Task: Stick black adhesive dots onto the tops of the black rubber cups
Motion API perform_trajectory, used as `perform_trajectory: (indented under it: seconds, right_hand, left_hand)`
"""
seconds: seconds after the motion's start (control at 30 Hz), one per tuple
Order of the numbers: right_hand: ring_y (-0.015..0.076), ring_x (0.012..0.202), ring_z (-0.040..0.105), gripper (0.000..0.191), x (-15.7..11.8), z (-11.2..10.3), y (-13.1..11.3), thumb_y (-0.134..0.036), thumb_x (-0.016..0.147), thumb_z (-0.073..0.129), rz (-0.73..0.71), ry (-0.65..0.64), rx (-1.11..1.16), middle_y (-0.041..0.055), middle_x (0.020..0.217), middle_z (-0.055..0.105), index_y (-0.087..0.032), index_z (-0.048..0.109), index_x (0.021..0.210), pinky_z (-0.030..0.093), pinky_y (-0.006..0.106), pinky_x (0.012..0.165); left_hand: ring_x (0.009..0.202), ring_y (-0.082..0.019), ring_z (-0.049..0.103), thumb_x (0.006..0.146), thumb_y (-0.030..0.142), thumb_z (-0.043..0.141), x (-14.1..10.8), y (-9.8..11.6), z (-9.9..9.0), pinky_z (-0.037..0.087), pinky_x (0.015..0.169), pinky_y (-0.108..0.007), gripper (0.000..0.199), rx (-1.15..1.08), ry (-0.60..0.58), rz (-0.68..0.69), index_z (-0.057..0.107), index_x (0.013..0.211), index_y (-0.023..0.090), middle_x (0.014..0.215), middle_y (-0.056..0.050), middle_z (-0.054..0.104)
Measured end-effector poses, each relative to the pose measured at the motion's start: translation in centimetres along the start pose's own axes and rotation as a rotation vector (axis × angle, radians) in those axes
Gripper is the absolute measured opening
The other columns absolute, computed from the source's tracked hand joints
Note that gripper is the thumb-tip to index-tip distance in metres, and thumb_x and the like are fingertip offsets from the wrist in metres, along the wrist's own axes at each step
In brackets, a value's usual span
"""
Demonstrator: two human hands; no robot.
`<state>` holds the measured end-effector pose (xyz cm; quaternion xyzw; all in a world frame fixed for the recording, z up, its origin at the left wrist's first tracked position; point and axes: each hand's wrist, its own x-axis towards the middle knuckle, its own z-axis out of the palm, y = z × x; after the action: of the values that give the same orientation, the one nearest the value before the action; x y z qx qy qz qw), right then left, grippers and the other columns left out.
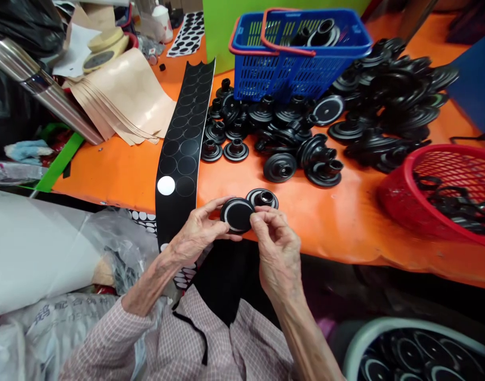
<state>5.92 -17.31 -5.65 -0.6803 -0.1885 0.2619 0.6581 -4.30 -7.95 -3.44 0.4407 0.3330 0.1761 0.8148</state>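
Between my two hands is a round black disc (237, 215) with a pale ring near its edge, its flat face up. My left hand (205, 227) grips its left side with thumb and fingers. The thumb and forefinger of my right hand (275, 233) pinch its right edge. Just behind it on the orange table (234, 177) lies another black disc part (266, 198) with a raised hub. To the left hangs a black sheet (181, 143) of round stickers over the table edge, with one white circle (165, 186) where the backing shows.
Black parts (282, 168) crowd the table's middle and right, before a blue basket (298, 71). A red basket (409, 193) of black rings stands at the right, a pale tub (356, 346) of discs below. Brown sheets (123, 95) and a metallic tube (60, 100) lie at the left.
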Motion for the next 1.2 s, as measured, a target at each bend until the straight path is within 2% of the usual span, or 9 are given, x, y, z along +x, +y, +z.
perform_trajectory:
  seconds: [0.33,0.6,0.73,0.83,0.87,0.93,1.03,1.13,1.2]
  right_hand:
    - [0.019,0.094,0.058,0.012,-0.4,0.8,1.2,-0.029,0.09,0.052,-0.315,0.086,-0.319,0.0053,0.094,0.056,-0.021,0.052,0.08,0.05,0.039,0.081]
    - [0.0182,0.09,0.058,0.012,-0.6,1.4,1.8,-0.019,0.093,0.046,-0.584,0.123,-0.6,0.007,0.091,0.057,-0.021,0.049,0.082,0.052,0.034,0.075]
    - [0.0176,0.081,0.06,0.011,-0.8,1.3,1.6,-0.03,0.089,0.054,-0.44,0.128,-0.485,0.0072,0.093,0.06,-0.02,0.055,0.095,0.054,0.034,0.072]
    - [0.0143,0.064,0.059,0.026,-0.1,1.1,0.8,-0.043,0.085,0.06,-0.13,-0.07,-0.251,0.0034,0.081,0.063,-0.019,0.059,0.096,0.053,0.031,0.06]
    - [0.0133,0.06,0.058,0.029,0.5,1.0,0.5,-0.046,0.082,0.062,-0.049,-0.137,-0.177,0.0018,0.076,0.063,-0.019,0.06,0.092,0.052,0.028,0.056]
    - [0.0117,0.055,0.055,0.032,2.1,0.8,-0.4,-0.049,0.077,0.067,0.018,-0.186,-0.084,-0.0003,0.069,0.06,-0.018,0.061,0.086,0.05,0.025,0.051]
    - [0.0139,0.057,0.057,0.033,4.8,0.8,-1.7,-0.047,0.078,0.065,-0.129,-0.031,-0.158,0.0011,0.074,0.059,-0.019,0.061,0.093,0.052,0.03,0.053]
    - [0.0254,0.089,0.063,0.031,5.5,1.7,-2.2,-0.04,0.084,0.06,-0.451,0.194,-0.422,0.0105,0.098,0.061,-0.02,0.059,0.107,0.056,0.045,0.076]
    - [0.0285,0.106,0.059,0.028,4.5,3.1,-1.5,-0.033,0.088,0.054,-0.611,0.112,-0.533,0.0138,0.111,0.059,-0.02,0.059,0.113,0.053,0.051,0.088]
  left_hand:
    - [0.093,-0.021,0.068,0.076,0.023,0.073,0.2,-0.7,-0.2,0.061,0.074,-0.032,0.039,0.008,0.018,0.026,0.065,0.114,0.018,0.122,-0.009,0.062]
    - [0.094,-0.022,0.067,0.075,0.023,0.073,0.1,-0.8,-0.4,0.062,0.071,-0.032,0.038,0.001,0.074,0.047,0.063,0.111,0.016,0.115,-0.009,0.064]
    - [0.09,-0.02,0.067,0.075,0.026,0.072,-0.1,-0.8,-0.3,0.061,0.072,-0.032,0.04,0.006,0.085,0.048,0.062,0.113,0.016,0.115,-0.009,0.063]
    - [0.08,-0.016,0.066,0.079,0.033,0.066,-0.8,0.0,-0.9,0.06,0.069,-0.033,0.044,0.175,0.084,0.053,0.059,0.12,0.018,0.119,-0.01,0.06]
    - [0.076,-0.014,0.065,0.08,0.035,0.064,-1.2,0.5,-1.4,0.059,0.068,-0.033,0.045,0.305,0.15,0.089,0.059,0.122,0.02,0.119,-0.01,0.059]
    - [0.073,-0.013,0.061,0.081,0.038,0.062,-1.7,1.5,-3.0,0.056,0.07,-0.033,0.044,0.639,0.437,0.223,0.059,0.123,0.021,0.118,-0.009,0.057]
    - [0.081,-0.016,0.058,0.078,0.04,0.065,-1.9,2.9,-6.4,0.051,0.079,-0.035,0.051,0.943,0.852,0.312,0.056,0.123,0.018,0.11,-0.009,0.058]
    - [0.076,-0.016,0.057,0.07,0.043,0.073,-1.1,3.6,-9.1,0.048,0.072,-0.032,0.066,0.829,0.799,0.177,0.05,0.125,0.013,0.088,-0.004,0.061]
    - [0.073,-0.015,0.057,0.067,0.04,0.076,-0.4,3.9,-9.7,0.045,0.07,-0.029,0.061,0.633,0.634,0.12,0.056,0.118,0.012,0.079,-0.002,0.062]
